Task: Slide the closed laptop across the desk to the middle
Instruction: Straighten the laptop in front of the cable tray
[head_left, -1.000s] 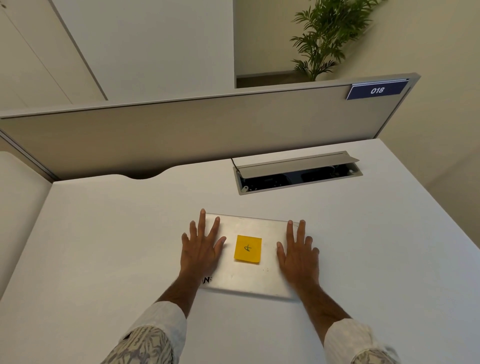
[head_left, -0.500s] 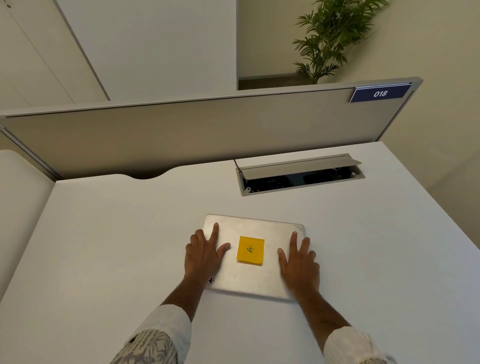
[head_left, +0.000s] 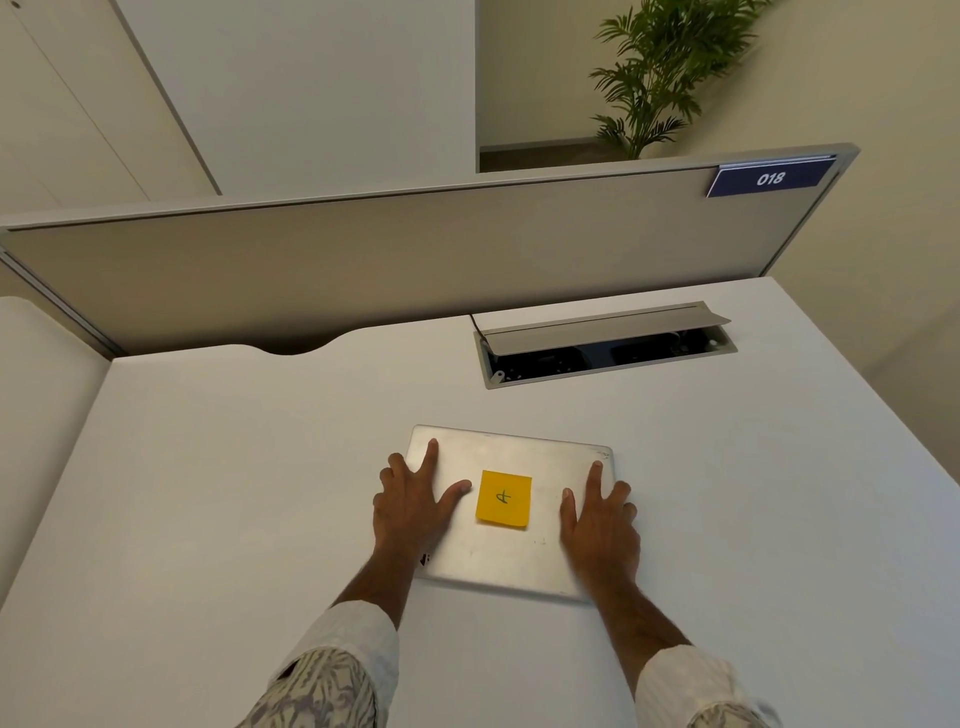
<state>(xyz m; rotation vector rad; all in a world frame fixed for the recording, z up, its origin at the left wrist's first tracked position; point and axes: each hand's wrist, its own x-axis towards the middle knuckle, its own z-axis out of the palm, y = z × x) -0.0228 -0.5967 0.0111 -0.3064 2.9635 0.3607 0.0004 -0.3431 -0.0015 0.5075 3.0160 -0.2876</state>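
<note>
A closed silver laptop (head_left: 519, 558) lies flat near the middle of the white desk (head_left: 208, 493), with a yellow sticky note (head_left: 504, 498) on its lid. My left hand (head_left: 410, 512) rests on the laptop's left side, index finger and thumb on the lid and the other fingers over the left edge. My right hand (head_left: 600, 525) does the same on the right side, its outer fingers wrapping the right edge. Both palms press down on the lid.
An open cable hatch (head_left: 602, 345) is set into the desk just beyond the laptop. A grey partition (head_left: 363, 260) with a blue "018" label (head_left: 770, 179) closes the far edge. A potted plant (head_left: 654, 73) stands behind it. A neighbouring desk adjoins at the left.
Both hands have drawn back toward me and spread outward, from flat on the lid to the laptop's side edges. The laptop has hardly shifted.
</note>
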